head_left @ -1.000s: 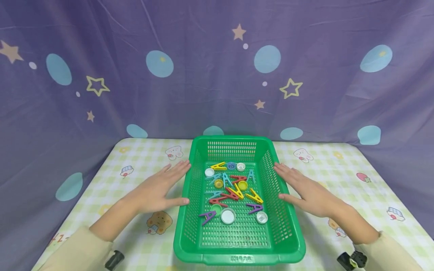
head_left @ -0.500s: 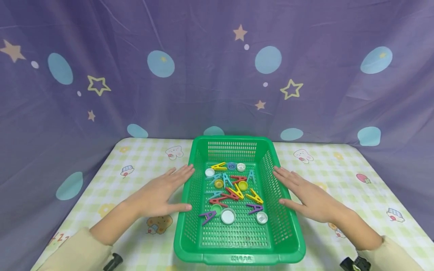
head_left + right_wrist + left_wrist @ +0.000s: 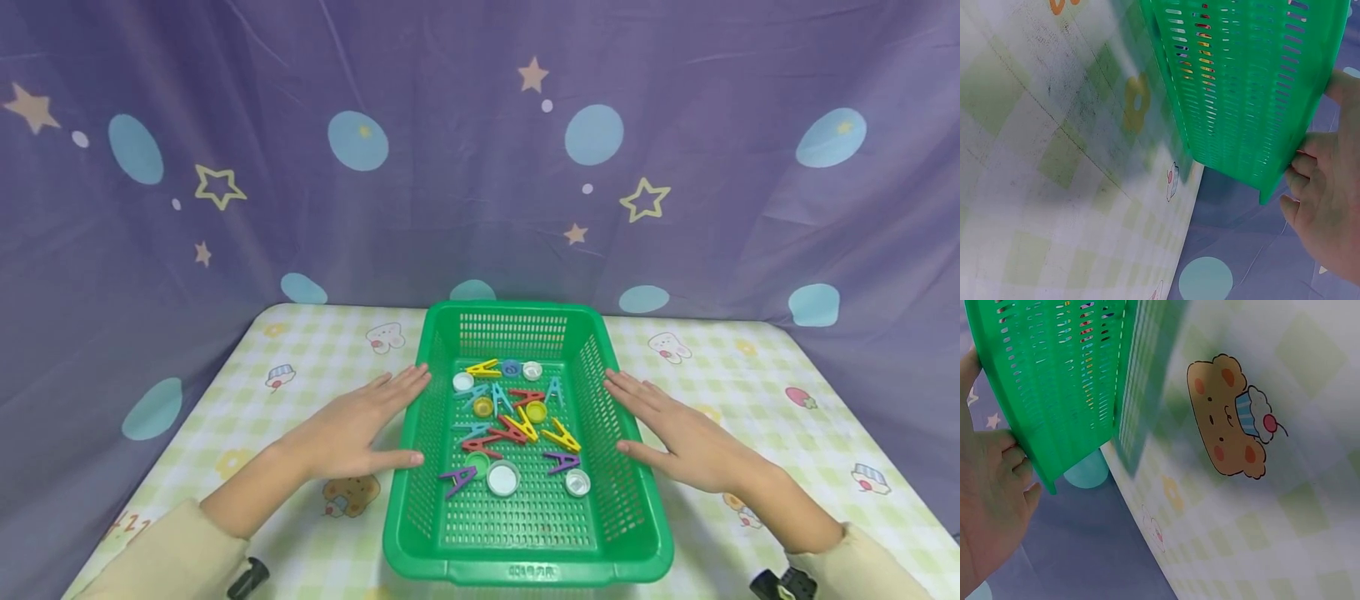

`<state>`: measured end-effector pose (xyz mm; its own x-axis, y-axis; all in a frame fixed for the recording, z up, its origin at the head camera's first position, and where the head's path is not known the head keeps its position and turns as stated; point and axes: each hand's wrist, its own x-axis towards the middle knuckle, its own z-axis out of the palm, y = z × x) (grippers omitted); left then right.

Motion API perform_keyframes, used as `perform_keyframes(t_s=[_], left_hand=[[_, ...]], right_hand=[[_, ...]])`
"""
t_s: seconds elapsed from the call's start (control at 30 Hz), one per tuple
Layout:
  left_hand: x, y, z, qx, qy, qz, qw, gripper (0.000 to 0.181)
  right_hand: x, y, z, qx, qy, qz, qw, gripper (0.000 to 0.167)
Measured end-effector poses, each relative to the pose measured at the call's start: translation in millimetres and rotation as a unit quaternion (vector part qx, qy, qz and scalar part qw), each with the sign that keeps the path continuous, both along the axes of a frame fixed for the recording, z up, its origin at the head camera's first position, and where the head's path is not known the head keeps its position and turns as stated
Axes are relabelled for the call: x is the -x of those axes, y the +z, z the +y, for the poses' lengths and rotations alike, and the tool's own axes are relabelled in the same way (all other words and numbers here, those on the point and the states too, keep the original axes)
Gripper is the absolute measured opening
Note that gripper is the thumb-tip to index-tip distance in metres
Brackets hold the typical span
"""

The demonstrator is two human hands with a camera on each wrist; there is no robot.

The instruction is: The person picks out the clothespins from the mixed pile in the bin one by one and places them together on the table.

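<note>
The head view is evenly bright, the green basket casting soft-edged shadows across the tablecloth.

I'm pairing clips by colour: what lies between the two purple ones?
In the head view, a green cap and a large white cap lie between the left purple clip and the right purple clip, then bare basket floor.

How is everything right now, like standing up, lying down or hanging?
Green plastic basket: upright, uncovered.
Clothespins: lying loose inside it, some touching.
Bottle caps: lying flat among them.
Left grip: fingers outstretched at the basket's left rim.
Right grip: fingers outstretched at its right rim.
Checked tablecloth: spread out.
Purple curtain: hanging, slightly wrinkled.
</note>
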<state>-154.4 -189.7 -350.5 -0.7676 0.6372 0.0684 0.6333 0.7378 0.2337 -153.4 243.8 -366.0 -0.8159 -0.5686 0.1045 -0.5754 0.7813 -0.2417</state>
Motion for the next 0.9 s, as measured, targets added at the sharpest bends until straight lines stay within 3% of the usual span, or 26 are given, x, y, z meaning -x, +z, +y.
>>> perform_keyframes(t_s=[0.53, 0.9], left_hand=[[-1.6, -2.9, -3.0, -0.003, -0.014, 0.015, 0.9998, 0.093], [0.2, -0.5, -1.3, 0.002, -0.014, 0.0, 0.9999, 0.095]], right_hand=[[-2.6, -0.5, -3.7, 0.005, -0.006, -0.004, 1.0, 0.071], [-0.9, 0.2, -1.7, 0.029, -0.009, -0.02, 0.9994, 0.07]])
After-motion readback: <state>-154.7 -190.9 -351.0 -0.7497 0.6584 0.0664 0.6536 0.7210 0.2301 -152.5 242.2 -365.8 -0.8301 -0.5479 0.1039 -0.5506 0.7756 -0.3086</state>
